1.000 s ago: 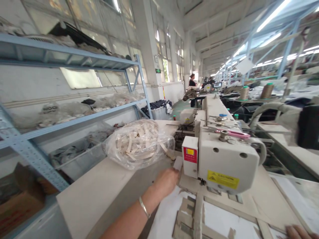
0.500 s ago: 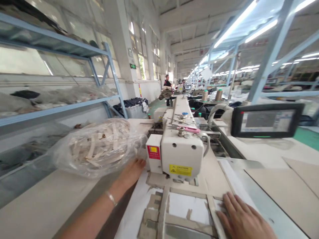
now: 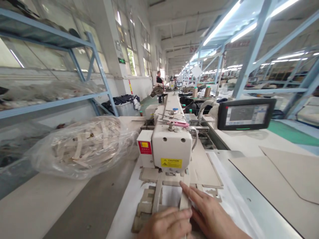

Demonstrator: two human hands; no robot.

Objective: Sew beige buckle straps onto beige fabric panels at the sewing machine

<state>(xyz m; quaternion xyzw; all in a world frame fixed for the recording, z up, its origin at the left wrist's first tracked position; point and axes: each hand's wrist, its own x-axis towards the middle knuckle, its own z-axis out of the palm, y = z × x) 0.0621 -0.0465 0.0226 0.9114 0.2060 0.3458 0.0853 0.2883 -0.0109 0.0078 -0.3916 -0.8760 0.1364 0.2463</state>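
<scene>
A white sewing machine head [image 3: 172, 146] stands in front of me over a beige sewing template [image 3: 146, 199] with cut-out windows, laid on white sheeting [image 3: 119, 219]. A pale fabric strip [image 3: 184, 201] runs toward me from under the machine head. My left hand [image 3: 167, 223] is at the near end of this strip, its fingers curled together on it. Beside it on the right, my right hand [image 3: 210, 210] lies along the strip with fingers stretched out, the fingertips touching its edge. The two hands nearly meet, and they cover the template's near right part.
A clear plastic bag [image 3: 84, 146] of beige strips lies left of the machine. On the right are a control screen [image 3: 245, 114] and flat beige panels [image 3: 281, 186]. Pink-handled snips [image 3: 181, 124] rest on the machine head. A blue shelf [image 3: 54, 103] stands left; a person [image 3: 159, 79] is far back.
My left hand has left the spot beside the bag and come to the strip in front. My right hand has moved left onto the strip. The view has shifted to the right.
</scene>
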